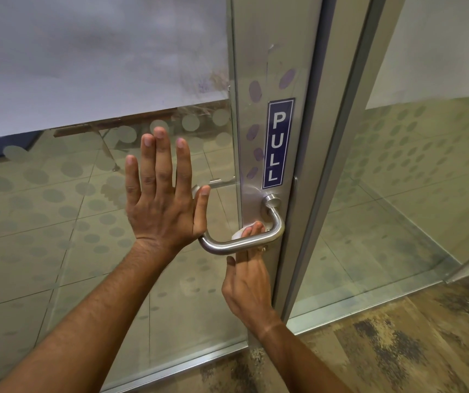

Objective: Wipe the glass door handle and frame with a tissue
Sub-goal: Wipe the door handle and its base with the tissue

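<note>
- The two bare forearms lie nearest, both cut off by the bottom edge, so nothing above the elbow shows.
- The left hand (161,194) is spread flat, fingers straight and apart, palm toward the glass door panel (86,208); whether the palm actually touches the glass cannot be told from behind.
- The right hand (249,279) reaches up behind the steel door handle (242,242), its fingers passing between the bar and the frame.
- A white tissue (240,231) peeks out under those fingertips, pressed against the aluminium door frame (256,109) just beside the handle's lower bend; most of it is hidden by the fingers and the bar.
- How the thumb holds the tissue is not visible, but the fingers are curled onto it.
- The handle's left end is hidden behind the left hand.
- A blue PULL sign (278,143) sits upright on the frame above the handle's round mount.
- Oval smudges mark the frame left of the sign.
- The glass carries rows of frosted dots; through it a tiled floor and a table's legs show dimly.
- A mottled brown floor (398,336) lies on the near side.
</note>
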`<state>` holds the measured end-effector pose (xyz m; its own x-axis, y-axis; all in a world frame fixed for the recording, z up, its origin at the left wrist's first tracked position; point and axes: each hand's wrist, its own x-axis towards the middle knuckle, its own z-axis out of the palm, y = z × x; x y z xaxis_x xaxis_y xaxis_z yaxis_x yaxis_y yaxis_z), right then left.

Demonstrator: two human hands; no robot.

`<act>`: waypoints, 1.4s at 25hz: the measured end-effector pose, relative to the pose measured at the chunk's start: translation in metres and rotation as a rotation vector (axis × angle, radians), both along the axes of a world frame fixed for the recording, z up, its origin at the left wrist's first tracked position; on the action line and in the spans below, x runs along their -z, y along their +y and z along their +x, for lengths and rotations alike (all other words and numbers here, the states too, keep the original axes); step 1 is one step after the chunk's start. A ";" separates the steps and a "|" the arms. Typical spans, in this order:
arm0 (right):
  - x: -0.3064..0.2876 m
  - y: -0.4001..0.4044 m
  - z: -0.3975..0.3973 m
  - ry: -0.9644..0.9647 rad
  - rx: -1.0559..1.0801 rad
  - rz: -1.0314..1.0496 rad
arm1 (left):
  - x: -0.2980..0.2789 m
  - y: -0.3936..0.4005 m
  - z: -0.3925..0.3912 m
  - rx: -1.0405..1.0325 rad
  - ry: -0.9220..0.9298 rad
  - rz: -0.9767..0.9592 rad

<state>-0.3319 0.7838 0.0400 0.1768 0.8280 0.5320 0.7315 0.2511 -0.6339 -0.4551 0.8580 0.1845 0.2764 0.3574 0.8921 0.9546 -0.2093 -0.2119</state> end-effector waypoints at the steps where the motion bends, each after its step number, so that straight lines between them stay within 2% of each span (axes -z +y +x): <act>1: -0.007 -0.001 -0.009 0.102 0.007 -0.015 | 0.000 0.000 0.000 -0.004 0.002 0.003; 4: -0.025 0.009 -0.039 0.344 0.150 0.047 | 0.000 0.000 0.001 -0.003 0.008 0.010; 6: -0.027 0.015 -0.049 0.359 0.251 0.052 | 0.000 0.001 0.001 -0.007 0.006 0.011; 8: -0.025 0.008 -0.050 0.346 0.190 -0.009 | 0.000 0.001 0.000 -0.008 0.004 0.012; 10: -0.026 0.000 -0.045 0.414 0.105 -0.022 | 0.001 0.002 -0.001 -0.010 0.009 0.015; 14: -0.034 0.007 -0.023 0.539 0.374 0.168 | 0.003 0.001 -0.001 0.003 0.017 0.028; 16: -0.036 0.008 -0.008 0.727 0.398 0.149 | 0.003 0.003 -0.001 0.000 0.019 0.033; 18: -0.039 0.002 0.008 1.042 0.295 0.102 | 0.002 0.003 -0.001 0.013 0.012 0.029; 20: -0.044 -0.002 0.021 1.184 0.251 0.105 | 0.003 0.002 -0.001 0.011 0.016 0.027; 27: -0.071 -0.009 0.053 1.033 0.207 0.176 | 0.003 0.002 -0.003 0.012 0.040 0.010; 35: -0.101 0.007 0.077 0.640 0.147 0.159 | 0.004 0.002 -0.003 0.021 0.037 0.005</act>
